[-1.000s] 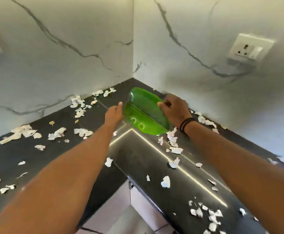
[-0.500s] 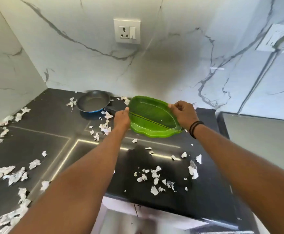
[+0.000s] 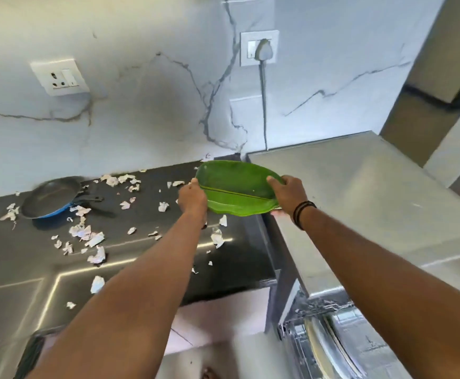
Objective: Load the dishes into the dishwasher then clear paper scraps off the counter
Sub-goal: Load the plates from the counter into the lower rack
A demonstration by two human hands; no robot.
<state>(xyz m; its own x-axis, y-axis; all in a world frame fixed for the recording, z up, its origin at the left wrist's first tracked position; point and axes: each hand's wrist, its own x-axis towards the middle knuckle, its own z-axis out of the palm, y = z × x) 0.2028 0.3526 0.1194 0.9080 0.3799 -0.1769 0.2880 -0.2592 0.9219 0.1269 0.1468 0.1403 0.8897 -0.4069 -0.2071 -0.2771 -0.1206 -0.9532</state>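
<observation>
Now my left hand (image 3: 193,199) and right hand (image 3: 287,191) grip the green plate (image 3: 237,191); I should carry it level down into the dishwasher rack (image 3: 319,318).

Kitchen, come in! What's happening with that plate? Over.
Left hand and right hand grip green leaf-shaped plate, off the black counter. Dishwasher rack open below right. Nothing blocking.
</observation>
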